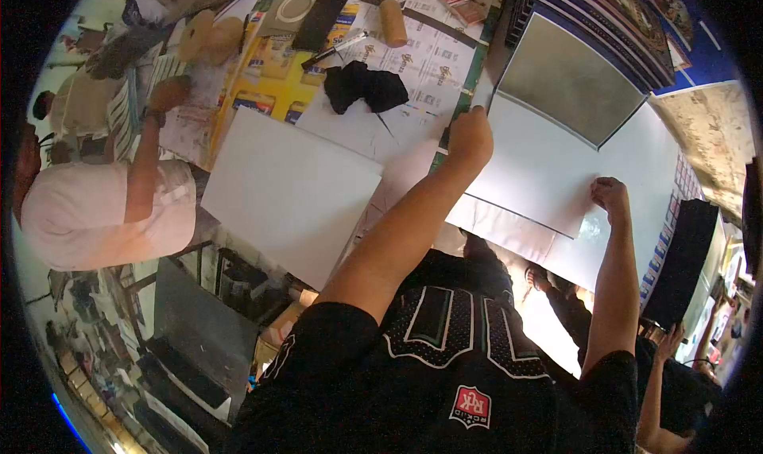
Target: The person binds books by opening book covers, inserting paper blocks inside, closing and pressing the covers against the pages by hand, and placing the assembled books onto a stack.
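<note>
- My left hand (470, 138) is at the left edge of the white sheet (524, 176), its fingers curled in tight; I cannot tell whether they pinch that edge.
- My right hand (610, 194) is over toward the far side of the same white stretch, fingers bent with their tips turned down; I cannot tell whether they grasp anything.
- The white sheet lies in front of me, between my two hands, which are well apart.
- Its near edge shows as a thin dark line, slanting down to a corner on the right.
- Beyond it, a grey panel (568, 76) with a dark border points one corner toward my right hand.
- Just behind the panel, a stack of pictures (592, 25) bounds the room on that side.
- A pale surface (650, 148) reaches past my right hand, giving it room sideways.
- Left of my left hand, a black cloth (362, 87) sits on printed paper (437, 60), with a brown roll (393, 23) farther back.
- Nearer me, a white board (290, 192) lies left of my forearm, one corner pointing toward my sleeve.
- Farther left, another person's hand (169, 94) is well apart from mine.
</note>
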Motion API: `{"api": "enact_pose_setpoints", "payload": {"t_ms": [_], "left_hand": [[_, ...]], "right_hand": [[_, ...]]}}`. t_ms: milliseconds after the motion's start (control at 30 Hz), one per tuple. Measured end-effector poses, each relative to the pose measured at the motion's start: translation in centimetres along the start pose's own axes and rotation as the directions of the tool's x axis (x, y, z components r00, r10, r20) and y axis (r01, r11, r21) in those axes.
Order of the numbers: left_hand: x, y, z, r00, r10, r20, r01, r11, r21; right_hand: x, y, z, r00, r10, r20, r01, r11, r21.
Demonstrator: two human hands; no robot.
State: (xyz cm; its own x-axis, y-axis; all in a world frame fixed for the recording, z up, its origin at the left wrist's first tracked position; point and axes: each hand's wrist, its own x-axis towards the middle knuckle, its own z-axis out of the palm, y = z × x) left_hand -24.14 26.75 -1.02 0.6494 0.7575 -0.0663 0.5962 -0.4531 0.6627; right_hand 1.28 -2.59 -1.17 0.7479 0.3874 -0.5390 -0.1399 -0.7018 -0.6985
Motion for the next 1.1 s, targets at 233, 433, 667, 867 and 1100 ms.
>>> {"api": "enact_pose_setpoints", "payload": {"t_ms": [233, 433, 667, 867, 1100], "left_hand": [[-0.1, 0.1, 0.0, 0.999, 0.011, 0.038, -0.011, 1.0, 0.019], [0.2, 0.4, 0.1, 0.996, -0.062, 0.07, 0.059, 0.997, 0.052], [-0.8, 0.1, 0.4, 0.999, -0.002, 0.039, -0.001, 0.997, 0.078], [-5.4, 2.6, 0.1, 0.999, 0.03, 0.041, -0.03, 0.999, 0.014], [-12.6, 5.6, 3.7, 0.823, 0.396, 0.407, -0.539, 0.771, 0.34]], "right_hand": [[0.7, 0.4, -0.4, 0.999, 0.047, 0.009, -0.047, 0.998, 0.032], [2.1, 1.7, -0.9, 0.998, 0.056, 0.02, -0.056, 0.998, -0.002], [2.6, 1.9, -1.2, 0.995, 0.013, 0.102, -0.013, 1.0, -0.008], [5.3, -7.0, -2.0, 0.84, -0.387, -0.38, 0.351, 0.922, -0.162], [6.5, -12.1, -1.3, 0.873, -0.431, -0.229, 0.467, 0.874, 0.134]]}}
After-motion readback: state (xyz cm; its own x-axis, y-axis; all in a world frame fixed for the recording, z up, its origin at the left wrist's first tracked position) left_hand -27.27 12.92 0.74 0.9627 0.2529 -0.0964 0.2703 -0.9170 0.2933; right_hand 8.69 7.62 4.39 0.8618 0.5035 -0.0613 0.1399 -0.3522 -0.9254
